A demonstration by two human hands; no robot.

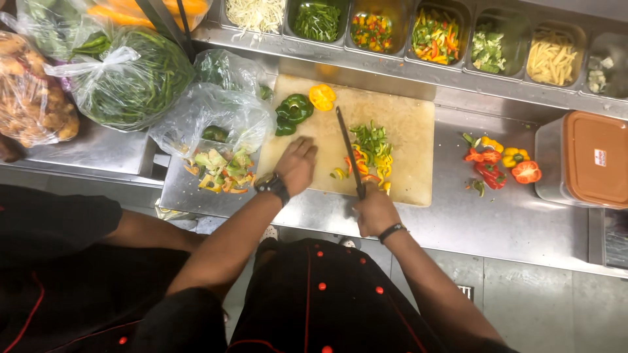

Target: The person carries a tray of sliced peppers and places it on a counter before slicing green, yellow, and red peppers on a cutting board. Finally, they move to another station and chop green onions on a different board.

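Observation:
My right hand (374,210) grips the handle of a long dark knife (348,149) whose blade lies across a worn cutting board (412,124). Just right of the blade sits a pile of sliced green, yellow and red pepper strips (373,151). My left hand (297,163), with a watch on the wrist, rests flat and empty on the board's left part. Beyond it lie green pepper pieces (292,111) and a yellow pepper half (322,97).
A steel tray of pepper scraps (219,171) sits left of the board under clear bags. Pepper tops and cores (500,163) lie on the steel counter at right, by a brown-lidded container (592,160). Inset tubs of cut vegetables (435,36) line the back. Bagged greens (134,78) stand left.

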